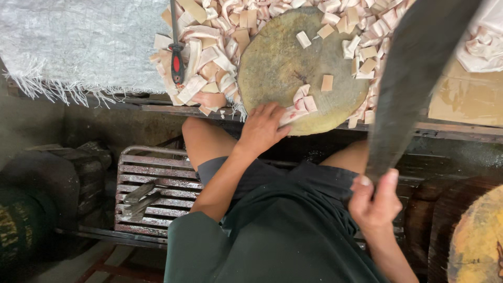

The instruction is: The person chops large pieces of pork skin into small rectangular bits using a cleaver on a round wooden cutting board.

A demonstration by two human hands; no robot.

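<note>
At the upper left of the frame a white woven sack with a frayed edge [78, 47] covered the desk [471, 131]. Below it stood a rusty slatted metal rack [152, 183]. Right of the sack, a red-and-black-handled tool [176, 57] lay on a heap of pale pink cut meat strips [209, 57]. At centre, the left hand [262, 128] rested fingers-spread on several strips [299, 105] at the near edge of the round, stained wooden chopping block [293, 63]. At lower right, the right hand [374, 202] gripped a big dark cleaver [414, 68], raised and blurred, hiding some of the pile.
</note>
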